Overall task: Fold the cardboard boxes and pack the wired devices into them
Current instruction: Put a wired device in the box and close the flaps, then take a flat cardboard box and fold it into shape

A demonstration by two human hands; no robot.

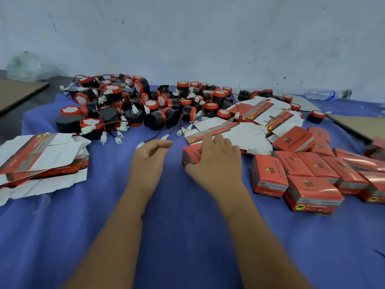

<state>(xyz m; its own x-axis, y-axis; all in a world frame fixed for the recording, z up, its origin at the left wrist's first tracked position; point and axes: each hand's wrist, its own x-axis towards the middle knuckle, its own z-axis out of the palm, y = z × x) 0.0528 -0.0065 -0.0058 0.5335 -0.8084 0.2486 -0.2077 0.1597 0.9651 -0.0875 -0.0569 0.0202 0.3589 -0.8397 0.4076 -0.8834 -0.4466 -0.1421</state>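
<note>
My right hand (214, 161) grips a folded red box (190, 153) that sits on the blue cloth (177, 236), with the thumb on its near side and the fingers over its top. My left hand (151, 157) hovers just left of the box with loosely curled fingers and holds nothing. A heap of black and red wired devices (133, 105) with white connectors lies behind both hands. Flat unfolded boxes lie in a stack at the left (39, 159) and in another behind my right hand (250, 126). Several closed red boxes (308, 176) are piled at the right.
A white wall (187, 38) rises behind the cloth. A plastic water bottle (325, 94) lies at the back right. Brown cardboard sheets lie at the far left (16, 92) and far right (358, 124). A clear plastic bag (25, 66) sits at the back left.
</note>
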